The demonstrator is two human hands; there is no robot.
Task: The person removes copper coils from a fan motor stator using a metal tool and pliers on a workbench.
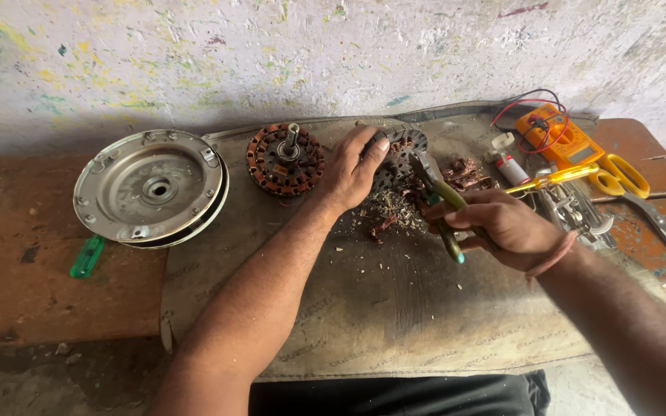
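We note the pliers [439, 194] run diagonally, nose up-left toward the wall, handles down-right into our right hand [502, 229], which is closed around them. The nose meets the dark stator core [396, 158] at mid-mat, steadied by our left hand [351, 171], fingers clamped over its rim. Copper wire scraps [385, 212] lie just below. A second wound stator [284, 159] sits to the left, the round metal cover [148, 187] beyond it. An orange multimeter [560, 135] and a yellow-handled screwdriver [553, 179] lie right.
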